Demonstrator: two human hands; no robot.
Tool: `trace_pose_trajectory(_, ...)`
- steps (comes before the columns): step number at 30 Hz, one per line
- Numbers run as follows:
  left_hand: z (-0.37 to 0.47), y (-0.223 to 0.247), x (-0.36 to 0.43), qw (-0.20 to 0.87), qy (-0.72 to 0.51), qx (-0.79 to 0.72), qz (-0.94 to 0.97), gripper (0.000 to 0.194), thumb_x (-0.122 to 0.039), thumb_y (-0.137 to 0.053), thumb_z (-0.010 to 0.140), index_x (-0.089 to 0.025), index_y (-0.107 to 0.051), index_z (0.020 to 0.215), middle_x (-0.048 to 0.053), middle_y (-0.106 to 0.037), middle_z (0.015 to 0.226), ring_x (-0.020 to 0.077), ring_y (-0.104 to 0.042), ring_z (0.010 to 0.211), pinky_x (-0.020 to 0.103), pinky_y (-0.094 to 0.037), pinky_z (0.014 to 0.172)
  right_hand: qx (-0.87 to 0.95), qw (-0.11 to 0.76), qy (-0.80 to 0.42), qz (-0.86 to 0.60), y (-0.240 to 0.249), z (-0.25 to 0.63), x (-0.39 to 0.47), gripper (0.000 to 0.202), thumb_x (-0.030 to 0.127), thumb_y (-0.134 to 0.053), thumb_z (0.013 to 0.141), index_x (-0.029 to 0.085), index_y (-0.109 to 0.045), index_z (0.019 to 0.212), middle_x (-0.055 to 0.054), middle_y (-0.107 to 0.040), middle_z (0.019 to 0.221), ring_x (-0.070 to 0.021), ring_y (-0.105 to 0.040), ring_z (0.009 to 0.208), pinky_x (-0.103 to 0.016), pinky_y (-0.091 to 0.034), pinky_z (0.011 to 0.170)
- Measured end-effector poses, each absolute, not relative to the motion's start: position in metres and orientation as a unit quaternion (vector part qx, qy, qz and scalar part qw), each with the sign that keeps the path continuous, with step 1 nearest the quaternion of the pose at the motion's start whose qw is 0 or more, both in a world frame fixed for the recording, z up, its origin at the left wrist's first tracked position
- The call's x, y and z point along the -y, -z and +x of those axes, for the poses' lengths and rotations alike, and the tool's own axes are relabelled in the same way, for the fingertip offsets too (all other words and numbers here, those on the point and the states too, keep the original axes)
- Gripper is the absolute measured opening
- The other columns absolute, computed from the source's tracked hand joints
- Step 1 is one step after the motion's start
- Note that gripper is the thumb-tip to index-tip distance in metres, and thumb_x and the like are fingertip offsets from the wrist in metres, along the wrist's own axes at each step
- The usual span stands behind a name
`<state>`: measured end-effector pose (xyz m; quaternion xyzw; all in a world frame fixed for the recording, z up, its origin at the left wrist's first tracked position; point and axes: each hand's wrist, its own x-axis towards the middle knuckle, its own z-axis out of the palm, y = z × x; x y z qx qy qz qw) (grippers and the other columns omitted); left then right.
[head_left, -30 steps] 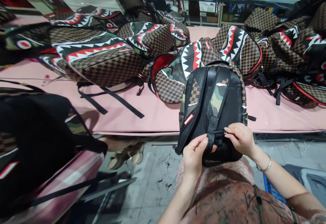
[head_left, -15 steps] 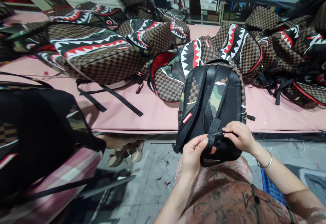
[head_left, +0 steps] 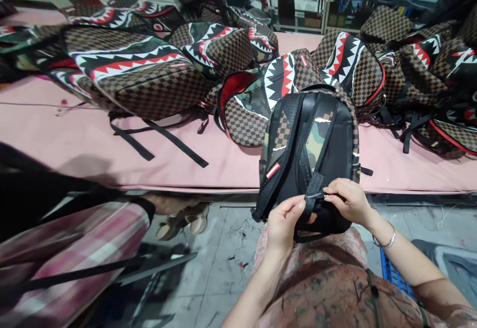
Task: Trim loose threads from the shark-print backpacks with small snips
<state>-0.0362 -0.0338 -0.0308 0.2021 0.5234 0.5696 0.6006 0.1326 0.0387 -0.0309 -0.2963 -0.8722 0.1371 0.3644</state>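
Observation:
A backpack (head_left: 343, 141) stands upright against the table edge and my lap, its black padded back and two shoulder straps facing me. My left hand (head_left: 280, 226) is closed, thumb and forefinger pinching the lower webbing of the right-hand shoulder strap (head_left: 315, 184). Across that strap my right hand (head_left: 349, 201) makes a pinch on a small dark piece with a shiny spot, too small to name. A thin grey strip (head_left: 315, 196) runs over the strap between both hands. The strap carries checked and camouflage panels.
Several checked backpacks with shark-mouth prints, one of them a large backpack (head_left: 149, 74), lie along the pink table (head_left: 179, 174). At left sits another person in pink plaid (head_left: 93, 258). A blue crate (head_left: 397, 271) stands on the floor to the right.
The black bag at the left has moved down and away, uncovering more pink table and plaid cloth. My hands keep their place on the strap; the grey strip now shows more clearly.

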Motion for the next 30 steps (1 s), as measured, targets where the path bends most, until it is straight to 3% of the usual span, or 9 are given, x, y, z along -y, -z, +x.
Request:
trace_pose_trajectory(5,-0.034,0.036,0.035,0.604,-0.547,-0.526,0.243,0.025,-0.035,-0.062,0.072,-0.014,-0.068,0.085,0.002,-0.064,0.055,0.0145,-0.059,0.05,0.025,-0.047,0.051,0.839,0.386,-0.205,-0.325,0.034,0.133,-0.035,0.004,0.018,-0.057,0.082,0.02,-0.059,0.08,-0.002,-0.064,0.073,-0.0139,-0.06,0.068,-0.027,-0.047,0.064)
trace_pose_trajectory(10,-0.042,0.058,0.05,0.49,-0.477,-0.517,0.515,0.013,-0.028,-0.063,0.072,-0.02,-0.071,0.077,0.006,-0.069,0.082,0.0177,-0.063,0.08,0.027,-0.048,0.075,0.719,0.47,-0.329,-0.392,0.042,0.146,-0.029,0.007,0.023,-0.057,0.082,0.021,-0.059,0.088,-0.003,-0.06,0.082,-0.0142,-0.058,0.075,-0.026,-0.046,0.063)
trace_pose_trajectory(14,-0.081,0.102,0.073,0.38,-0.579,-0.637,0.339,0.023,-0.034,-0.049,0.082,-0.018,-0.065,0.089,0.003,-0.064,0.072,0.0117,-0.059,0.06,0.025,-0.047,0.063,0.66,0.49,-0.338,-0.458,0.055,0.158,-0.027,0.012,0.028,-0.06,0.079,0.02,-0.059,0.088,-0.003,-0.059,0.08,-0.0144,-0.057,0.073,-0.025,-0.046,0.064)
trace_pose_trajectory(17,-0.119,0.14,0.081,0.275,-0.619,-0.709,0.197,0.026,-0.029,-0.048,0.081,-0.019,-0.055,0.105,0.004,-0.061,0.09,0.0124,-0.06,0.078,0.028,-0.046,0.078,0.648,0.479,-0.355,-0.473,0.059,0.152,-0.023,0.015,0.029,-0.058,0.08,0.02,-0.058,0.091,-0.003,-0.06,0.081,-0.0147,-0.058,0.073,-0.026,-0.047,0.065)
trace_pose_trajectory(21,-0.138,0.167,0.071,0.352,-0.583,-0.701,0.213,0.038,-0.019,-0.067,0.067,-0.018,-0.057,0.104,0.009,-0.055,0.116,0.0197,-0.053,0.105,0.035,-0.041,0.091,0.694,0.407,-0.401,-0.438,0.056,0.113,-0.011,0.019,0.028,-0.051,0.083,0.02,-0.056,0.1,-0.005,-0.062,0.09,-0.0163,-0.059,0.08,-0.029,-0.048,0.071)
trace_pose_trajectory(25,-0.132,0.155,0.068,0.448,-0.57,-0.65,0.226,0.033,-0.032,-0.054,0.083,-0.015,-0.053,0.111,0.008,-0.054,0.116,0.0225,-0.054,0.101,0.042,-0.047,0.085,0.776,0.296,-0.435,-0.348,0.061,0.062,-0.006,0.02,0.026,-0.05,0.083,0.022,-0.057,0.101,-0.004,-0.063,0.094,-0.0169,-0.059,0.087,-0.029,-0.048,0.076)
trace_pose_trajectory(30,-0.16,0.113,0.111,0.457,-0.612,-0.617,0.189,0.035,-0.035,-0.053,0.083,-0.014,-0.054,0.111,0.006,-0.055,0.112,0.0241,-0.056,0.097,0.041,-0.049,0.08,0.813,0.277,-0.366,-0.358,0.094,0.041,-0.021,0.018,0.029,-0.057,0.079,0.019,-0.057,0.094,-0.005,-0.063,0.088,-0.0183,-0.059,0.08,-0.03,-0.048,0.073)
